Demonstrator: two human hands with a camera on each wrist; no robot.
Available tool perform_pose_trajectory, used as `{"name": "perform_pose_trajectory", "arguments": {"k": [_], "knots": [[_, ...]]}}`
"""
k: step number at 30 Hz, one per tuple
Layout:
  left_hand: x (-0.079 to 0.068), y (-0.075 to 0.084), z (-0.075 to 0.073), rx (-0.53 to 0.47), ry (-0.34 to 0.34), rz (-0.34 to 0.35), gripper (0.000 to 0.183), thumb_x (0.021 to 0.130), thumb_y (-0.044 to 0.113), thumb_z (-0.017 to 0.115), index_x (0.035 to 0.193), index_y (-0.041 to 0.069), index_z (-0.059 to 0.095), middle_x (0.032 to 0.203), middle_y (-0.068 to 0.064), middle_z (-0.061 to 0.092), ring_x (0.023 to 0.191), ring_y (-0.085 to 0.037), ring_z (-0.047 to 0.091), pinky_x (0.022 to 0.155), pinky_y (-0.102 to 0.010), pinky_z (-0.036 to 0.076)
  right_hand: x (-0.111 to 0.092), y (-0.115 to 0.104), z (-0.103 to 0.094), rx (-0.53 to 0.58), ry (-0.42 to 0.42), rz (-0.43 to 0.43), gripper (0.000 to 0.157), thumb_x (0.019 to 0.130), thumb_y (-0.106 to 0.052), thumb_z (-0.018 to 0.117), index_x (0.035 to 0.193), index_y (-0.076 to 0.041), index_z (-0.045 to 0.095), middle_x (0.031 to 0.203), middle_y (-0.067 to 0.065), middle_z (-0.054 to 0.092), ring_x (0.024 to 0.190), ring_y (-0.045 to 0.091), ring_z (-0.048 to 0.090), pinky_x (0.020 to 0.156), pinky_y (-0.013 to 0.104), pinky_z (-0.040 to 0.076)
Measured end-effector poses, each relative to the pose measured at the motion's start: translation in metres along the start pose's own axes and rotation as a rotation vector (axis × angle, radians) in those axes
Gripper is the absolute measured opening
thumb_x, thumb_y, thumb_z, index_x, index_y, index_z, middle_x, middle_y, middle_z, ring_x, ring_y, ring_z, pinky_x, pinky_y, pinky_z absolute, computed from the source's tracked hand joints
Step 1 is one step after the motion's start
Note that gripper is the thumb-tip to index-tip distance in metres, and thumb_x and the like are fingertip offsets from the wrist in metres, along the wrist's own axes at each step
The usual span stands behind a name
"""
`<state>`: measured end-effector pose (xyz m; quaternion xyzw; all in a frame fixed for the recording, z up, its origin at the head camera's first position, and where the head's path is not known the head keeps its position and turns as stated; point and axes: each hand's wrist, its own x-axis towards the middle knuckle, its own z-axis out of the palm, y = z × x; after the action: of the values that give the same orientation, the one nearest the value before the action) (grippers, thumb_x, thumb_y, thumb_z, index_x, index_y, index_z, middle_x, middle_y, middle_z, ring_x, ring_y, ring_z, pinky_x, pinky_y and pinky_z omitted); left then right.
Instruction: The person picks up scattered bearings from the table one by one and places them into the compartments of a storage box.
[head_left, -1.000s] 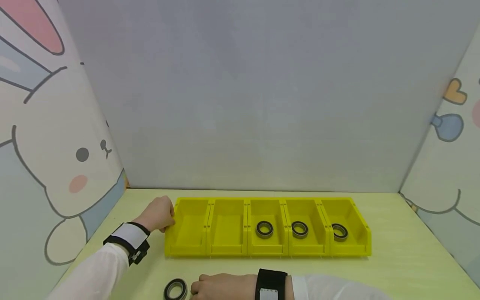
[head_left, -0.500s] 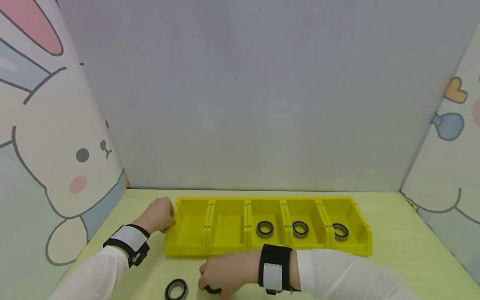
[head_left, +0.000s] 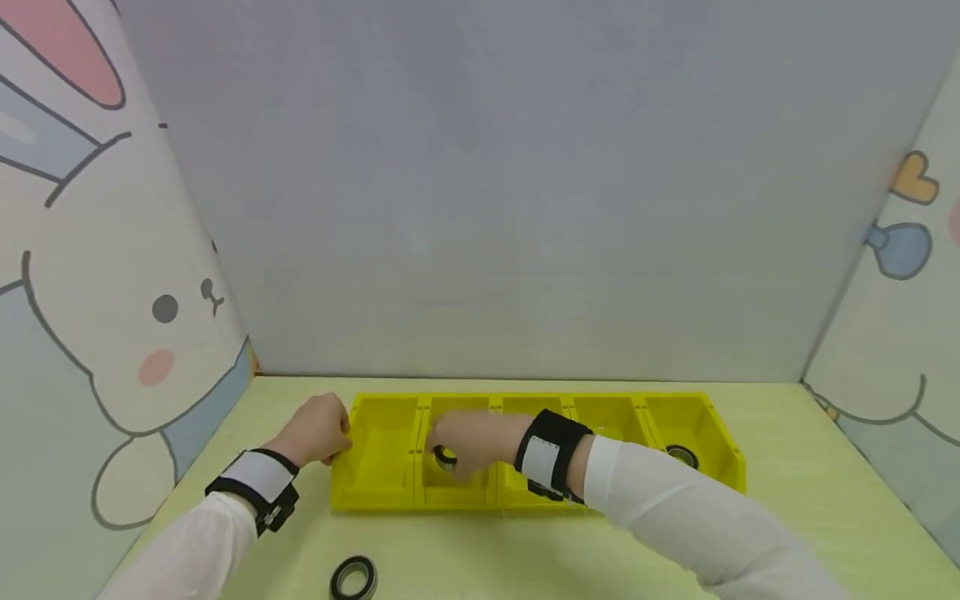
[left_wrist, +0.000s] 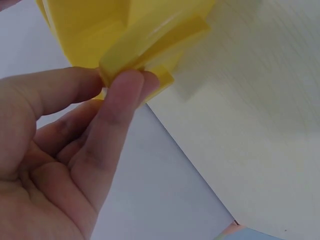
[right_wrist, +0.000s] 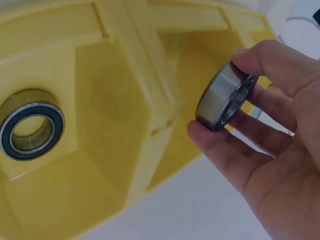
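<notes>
A row of yellow bins (head_left: 378, 497) stands joined side by side on the table. At its left end, my left hand (head_left: 311, 429) pinches the side wall; the left wrist view shows thumb and finger on the yellow edge (left_wrist: 150, 42). Over the second bin from the left, my right hand (head_left: 480, 442) holds a ball bearing (right_wrist: 220, 97) between thumb and fingertips, tilted and apart from the bin floor. In the right wrist view another bearing (right_wrist: 32, 125) lies in the neighbouring bin. The rightmost bin has a bearing (head_left: 682, 456), partly behind my right sleeve.
One loose bearing (head_left: 353, 577) lies on the pale table (head_left: 450, 558) in front of the bins. A grey wall (head_left: 525, 208) rises behind, and printed side panels (head_left: 172, 400) flank the table. My right forearm covers parts of the third and fourth bins.
My right hand has picked up a bearing from the table front and carried it up and forward over the second bin. The left hand stays on the bin's edge.
</notes>
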<state>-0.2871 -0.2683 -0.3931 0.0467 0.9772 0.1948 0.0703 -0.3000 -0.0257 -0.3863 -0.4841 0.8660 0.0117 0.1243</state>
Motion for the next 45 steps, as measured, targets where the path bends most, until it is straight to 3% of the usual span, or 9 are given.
{"name": "perform_pose_trajectory", "arguments": {"k": [6,9,13,20,32,45], "knots": [[0.001,0.001,0.000,0.009,0.003,0.003,0.012,0.080,0.001,0.069,0.069,0.000,0.064,0.057,-0.005,0.057,0.046,-0.015,0.057,0.046,-0.023,0.049,0.016,0.018,0.017,-0.097,0.069,0.029,0.035,0.087,-0.019,0.068,0.121,-0.015,0.063,0.117,0.000,0.063,0.096,0.010,0.058,0.076,0.018,0.045],[0.000,0.002,-0.001,0.003,-0.003,-0.003,0.009,0.081,0.001,0.069,0.072,-0.001,0.066,0.058,-0.005,0.057,0.046,-0.016,0.057,0.046,-0.023,0.049,0.023,0.023,0.025,-0.101,0.081,0.032,0.033,0.088,-0.016,0.066,0.122,-0.014,0.063,0.116,0.001,0.063,0.082,0.009,0.054,0.065,0.017,0.040],[-0.001,0.001,0.000,-0.001,-0.002,-0.011,0.008,0.080,0.001,0.069,0.073,-0.001,0.066,0.059,-0.005,0.058,0.047,-0.017,0.058,0.046,-0.023,0.049,0.030,0.027,0.035,-0.079,0.083,0.059,0.032,0.088,-0.012,0.065,0.121,-0.014,0.064,0.115,0.002,0.063,0.073,0.009,0.045,0.060,0.019,0.034],[0.002,0.001,0.001,-0.002,-0.014,-0.016,0.006,0.081,0.002,0.069,0.077,-0.002,0.067,0.063,-0.006,0.060,0.048,-0.016,0.058,0.047,-0.023,0.050,0.033,0.030,0.041,-0.092,0.041,0.115,0.031,0.087,-0.013,0.067,0.118,-0.015,0.066,0.109,0.000,0.064,0.073,0.009,0.046,0.059,0.020,0.034],[0.003,0.001,0.001,0.011,0.004,0.004,0.010,0.081,0.001,0.068,0.072,-0.001,0.066,0.058,-0.005,0.058,0.045,-0.015,0.057,0.046,-0.023,0.049,0.038,0.032,0.050,-0.103,0.040,0.103,0.004,0.088,-0.013,0.066,0.091,-0.015,0.065,0.076,-0.003,0.051,0.062,0.010,0.042,0.055,0.021,0.032],[0.000,0.000,0.002,0.017,-0.003,-0.016,0.008,0.081,0.001,0.069,0.074,-0.001,0.066,0.059,-0.005,0.058,0.046,-0.015,0.056,0.046,-0.022,0.049,0.038,0.024,0.051,-0.114,0.058,0.142,0.015,0.085,-0.013,0.069,0.100,-0.017,0.067,0.083,-0.004,0.057,0.065,0.009,0.045,0.054,0.021,0.034]]}}
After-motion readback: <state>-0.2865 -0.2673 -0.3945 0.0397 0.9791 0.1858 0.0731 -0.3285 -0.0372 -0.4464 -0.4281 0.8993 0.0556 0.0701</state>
